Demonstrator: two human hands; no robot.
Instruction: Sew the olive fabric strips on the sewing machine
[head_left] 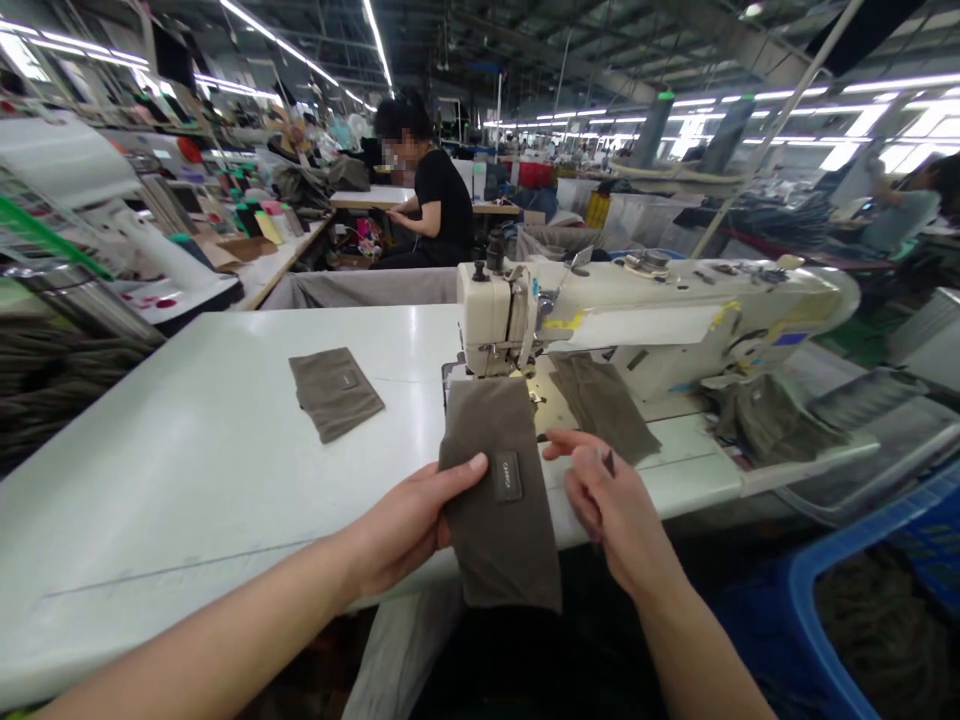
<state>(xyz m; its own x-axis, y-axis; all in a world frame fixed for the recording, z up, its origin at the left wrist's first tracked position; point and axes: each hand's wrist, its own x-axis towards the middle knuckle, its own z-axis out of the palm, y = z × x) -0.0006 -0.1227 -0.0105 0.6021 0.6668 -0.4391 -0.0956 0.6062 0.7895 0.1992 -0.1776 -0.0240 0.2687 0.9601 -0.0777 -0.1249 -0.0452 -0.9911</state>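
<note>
My left hand (409,520) grips a dark olive-brown fabric piece (499,560) by its left side, thumb on top and fingers underneath. A small dark rectangular label (508,477) with light lettering sits on the piece. The fabric's far end lies in front of the sewing machine's (495,320) needle area, and its near end hangs over the table edge. Just right of the fabric is my right hand (607,500), index finger stretched toward the fabric's edge and the other fingers curled. A small dark pointed thing shows at those fingers; its kind is unclear.
Another labelled fabric piece (337,393) lies on the white table (225,480) at left. More brown fabric (604,400) rests under the machine arm, with a bunched pile (769,415) farther right. A blue basket (806,600) stands at lower right. A person (439,190) sits beyond the table.
</note>
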